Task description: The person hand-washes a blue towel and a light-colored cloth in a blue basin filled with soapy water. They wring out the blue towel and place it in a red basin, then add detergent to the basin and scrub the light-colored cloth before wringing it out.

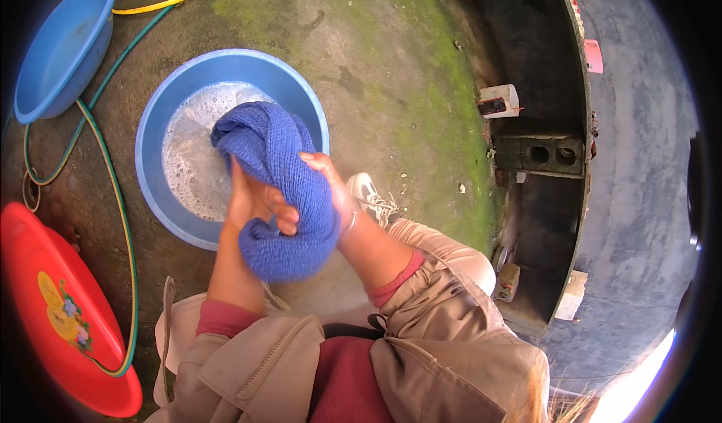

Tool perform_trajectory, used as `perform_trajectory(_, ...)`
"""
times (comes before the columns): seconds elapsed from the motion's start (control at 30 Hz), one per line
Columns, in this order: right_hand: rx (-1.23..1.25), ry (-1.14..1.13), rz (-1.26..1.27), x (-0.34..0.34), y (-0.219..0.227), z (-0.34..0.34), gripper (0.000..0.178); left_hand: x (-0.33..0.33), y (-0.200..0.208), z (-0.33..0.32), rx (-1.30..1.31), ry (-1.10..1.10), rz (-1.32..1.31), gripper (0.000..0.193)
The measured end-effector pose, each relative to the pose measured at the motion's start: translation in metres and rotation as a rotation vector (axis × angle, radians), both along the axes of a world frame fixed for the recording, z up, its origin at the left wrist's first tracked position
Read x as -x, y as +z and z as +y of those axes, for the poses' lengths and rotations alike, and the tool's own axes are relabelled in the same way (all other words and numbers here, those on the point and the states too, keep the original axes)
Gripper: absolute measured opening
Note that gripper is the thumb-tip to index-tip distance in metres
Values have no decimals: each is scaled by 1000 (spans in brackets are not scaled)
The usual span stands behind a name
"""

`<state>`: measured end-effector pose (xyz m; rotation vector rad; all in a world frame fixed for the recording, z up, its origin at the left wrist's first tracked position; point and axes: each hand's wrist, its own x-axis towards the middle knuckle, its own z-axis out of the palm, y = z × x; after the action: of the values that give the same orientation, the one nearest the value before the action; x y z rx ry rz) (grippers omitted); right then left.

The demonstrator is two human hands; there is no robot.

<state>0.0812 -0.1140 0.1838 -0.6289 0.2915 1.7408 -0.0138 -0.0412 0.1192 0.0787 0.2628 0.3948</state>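
Note:
A blue knitted cloth (289, 160), perhaps a scarf or sweater, is bunched and twisted between my two hands. My left hand (252, 201) grips it from the left side, fingers curled against the knit. On its right side my right hand (329, 178) is closed around it, the thumb lying on top. The upper end of the knit hangs over a round blue basin (148, 171), while the lower end folds in a loop nearer my body. Foamy, cloudy water (197, 148) lies in the basin. What the far end touches below is hidden.
A second blue basin (64, 54) sits tilted at upper left. A red basin with a flower print (68, 310) lies at lower left. A green and yellow hose (116, 175) curves between them. Mossy concrete runs right to a ledge with a hollow block (541, 154).

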Motion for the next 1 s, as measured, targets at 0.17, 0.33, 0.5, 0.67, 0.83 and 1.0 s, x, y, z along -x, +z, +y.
perform_trajectory(0.17, -133, 79, 110, 4, -2, -17, 49, -12, 2, -8, 33, 18, -213, 68)
perform_trajectory(0.33, 170, 259, 12, -5, 2, -35, 70, -13, -3, 6, 260, 110, -64, 65)
perform_trajectory(0.5, 69, 497, -699, -18, 6, -23, 80, -14, -14, 14, 97, 13, 280, 47)
perform_trajectory(0.67, 218, 909, -1406, -8, -2, 1, 86, -15, -11, 19, -69, -71, 651, 29)
perform_trajectory(0.83, 359, 1301, -1632, 9, -6, 20, 79, -14, -2, 24, -305, -164, 895, 23)
perform_trajectory(1.0, 393, 1348, -1658, 22, -12, 25, 63, -18, -17, 15, -625, -71, 1124, 27)
